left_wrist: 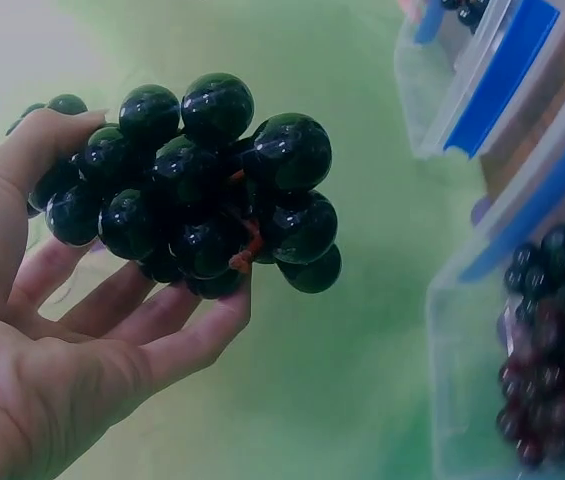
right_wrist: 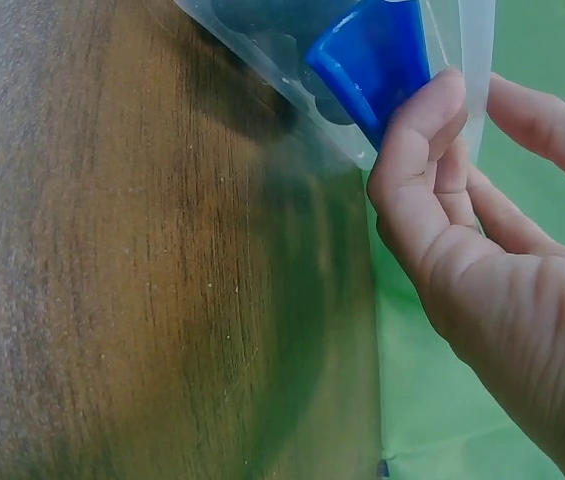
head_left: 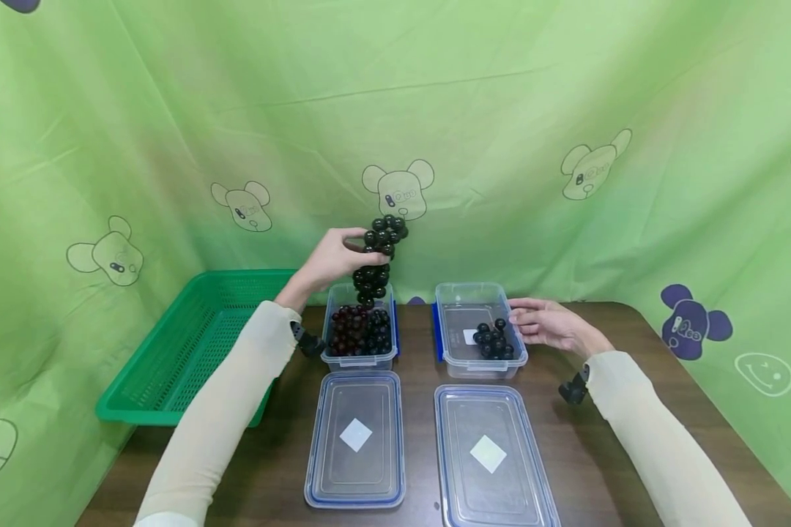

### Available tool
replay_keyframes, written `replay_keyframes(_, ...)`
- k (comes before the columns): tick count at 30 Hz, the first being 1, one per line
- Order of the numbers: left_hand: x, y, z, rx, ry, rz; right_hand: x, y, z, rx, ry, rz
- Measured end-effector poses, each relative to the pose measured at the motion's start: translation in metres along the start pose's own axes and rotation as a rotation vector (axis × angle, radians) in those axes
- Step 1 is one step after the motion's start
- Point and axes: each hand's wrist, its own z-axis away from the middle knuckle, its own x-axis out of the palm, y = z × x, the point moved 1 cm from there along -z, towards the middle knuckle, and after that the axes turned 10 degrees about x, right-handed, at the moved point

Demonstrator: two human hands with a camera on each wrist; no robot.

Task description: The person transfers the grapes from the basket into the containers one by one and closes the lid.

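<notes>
Raised over the left container, my left hand [head_left: 335,258] holds a glossy bunch of dark grapes [head_left: 380,252], its thumb and fingers around the berries. The left wrist view shows an orange-brown stem among the berries [left_wrist: 202,180]. Beneath the hand, the clear left container [head_left: 359,362] holds reddish grapes [head_left: 348,331] and black grapes [head_left: 379,333]. My right hand [head_left: 550,326] is at the outer side of the clear right container [head_left: 481,370], relaxed fingers touching its wall and blue latch [right_wrist: 377,65]. A small bunch of black grapes [head_left: 492,342] lies inside that container.
A green plastic basket [head_left: 165,351] stands on the left of the brown table [head_left: 422,468]. Two clear lids, the left lid [head_left: 356,476] and the right lid [head_left: 494,498], lie in front of the containers. Behind hangs a green curtain [head_left: 474,110].
</notes>
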Motion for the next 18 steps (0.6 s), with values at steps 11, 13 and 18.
replay_keyframes(11, 0.059, -0.001, -0.027, -0.050, 0.015, 0.116, 0.000, 0.000, -0.001, -0.014, 0.015, 0.031)
replay_keyframes(13, 0.068, -0.001, -0.030, -0.066, 0.022, 0.119, 0.000, 0.001, -0.002, -0.013, 0.013, 0.042)
replay_keyframes(18, 0.091, 0.000, -0.037, -0.105, 0.028, 0.127, 0.000, 0.002, -0.004, -0.006, 0.030, 0.053)
